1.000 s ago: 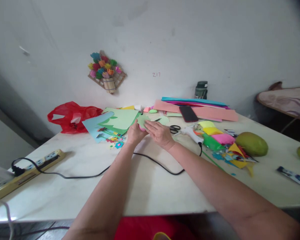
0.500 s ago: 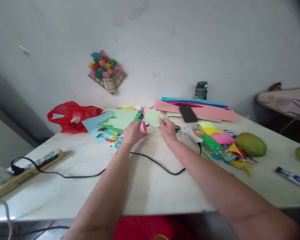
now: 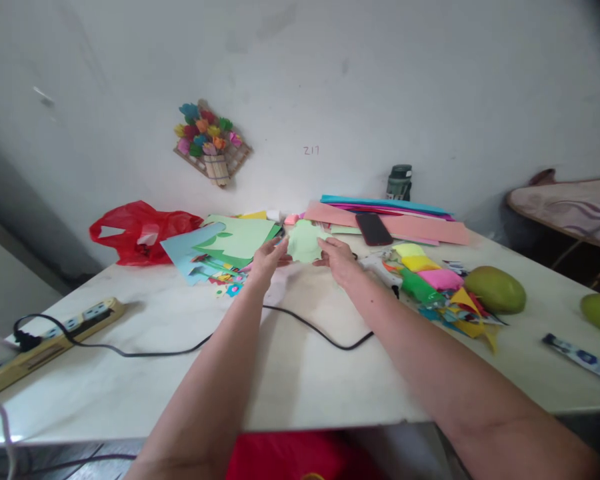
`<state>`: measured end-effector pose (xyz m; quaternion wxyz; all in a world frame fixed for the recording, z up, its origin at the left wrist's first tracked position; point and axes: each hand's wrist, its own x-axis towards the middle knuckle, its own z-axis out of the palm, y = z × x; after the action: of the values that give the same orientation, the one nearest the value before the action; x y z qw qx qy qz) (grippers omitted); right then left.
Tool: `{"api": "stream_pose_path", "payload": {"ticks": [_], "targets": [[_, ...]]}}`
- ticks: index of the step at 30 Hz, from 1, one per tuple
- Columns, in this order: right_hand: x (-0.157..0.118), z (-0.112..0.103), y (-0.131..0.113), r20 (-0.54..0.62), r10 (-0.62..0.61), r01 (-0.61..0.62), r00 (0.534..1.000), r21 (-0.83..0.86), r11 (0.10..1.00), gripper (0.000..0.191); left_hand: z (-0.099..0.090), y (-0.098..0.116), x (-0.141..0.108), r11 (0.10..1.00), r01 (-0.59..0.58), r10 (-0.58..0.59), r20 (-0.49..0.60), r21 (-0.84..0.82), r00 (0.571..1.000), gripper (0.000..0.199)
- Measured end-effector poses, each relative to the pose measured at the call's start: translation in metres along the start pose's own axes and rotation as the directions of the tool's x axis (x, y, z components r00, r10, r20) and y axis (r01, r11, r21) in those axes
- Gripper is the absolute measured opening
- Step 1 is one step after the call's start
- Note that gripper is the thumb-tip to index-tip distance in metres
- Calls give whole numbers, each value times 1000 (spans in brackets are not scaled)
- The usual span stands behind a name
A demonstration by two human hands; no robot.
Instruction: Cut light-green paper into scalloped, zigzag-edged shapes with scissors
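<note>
A pale green paper cutout (image 3: 304, 242) is held between my two hands near the back middle of the white table. My left hand (image 3: 271, 259) grips its left edge, the fingers partly hidden behind the hand. On the right edge my right hand (image 3: 336, 256) pinches the same cutout between thumb and fingers. Just left of my left hand lie small paper flowers (image 3: 234, 289) and green sheets (image 3: 240, 237). A white glue gun (image 3: 380, 267) rests right of my right hand, partly covered by the forearm.
A black cord (image 3: 310, 321) crosses the table (image 3: 280, 387) under my forearms. At the left are a power strip (image 3: 75, 327) and a red bag (image 3: 140, 233). Rightward lie a phone (image 3: 374, 229), coloured clay packs (image 3: 423, 281), paper scraps and a green fruit (image 3: 495, 290).
The pink roll in my left hand is no longer visible. My left hand now grips the green cutout, which is raised closer and held from both sides.
</note>
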<state>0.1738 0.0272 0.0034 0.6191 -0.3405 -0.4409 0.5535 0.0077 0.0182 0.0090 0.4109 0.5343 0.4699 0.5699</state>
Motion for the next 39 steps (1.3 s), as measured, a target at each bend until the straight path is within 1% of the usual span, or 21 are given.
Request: {"api": "stream_pose_path", "payload": {"ticks": [1,3,6,9,12,14,16,20,24,28,32,36,39], "targets": [[-1,0,0,35,27,-26,999,-11,1000,27,2,0,-1,997,39,-38,27,-59,999,56],[-2,1,0,90,66,-63,994,-44,997,25,3,-1,-4,992,76,-71,59,-102,996,48],[-3,1,0,153,119,-105,981,-98,990,25,1,-3,-6,992,70,-62,78,-109,995,41],[-2,0,0,171,180,-151,969,-169,974,25,-3,-4,-7,992,49,-36,109,-114,993,41],[0,-3,0,173,198,-158,965,-222,962,22,-6,-3,-8,994,51,-30,206,-94,978,38],[1,-5,0,194,189,-145,963,-220,965,20,-7,-2,-9,993,67,-38,283,-94,958,38],[3,-8,1,229,187,-139,955,-209,968,20,-6,-2,-10,991,80,-40,323,-111,946,40],[4,-11,0,286,206,-149,936,-211,966,20,-4,-5,-9,987,75,-24,327,-144,945,38],[2,-11,-1,318,227,-164,921,-212,963,20,-4,-8,-8,982,80,-16,343,-173,939,32],[0,-10,-2,322,214,-152,922,-206,967,19,-5,-6,-10,975,115,-37,373,-190,927,31],[0,-9,-2,317,211,-150,925,-205,967,15,-4,-4,-11,967,129,-33,394,-220,918,33],[2,-9,1,324,210,-157,922,-183,971,11,-3,-3,-12,964,132,-39,371,-230,928,34],[2,-10,2,332,213,-172,919,-149,974,14,-3,-3,-12,957,131,-38,336,-260,941,35]]}}
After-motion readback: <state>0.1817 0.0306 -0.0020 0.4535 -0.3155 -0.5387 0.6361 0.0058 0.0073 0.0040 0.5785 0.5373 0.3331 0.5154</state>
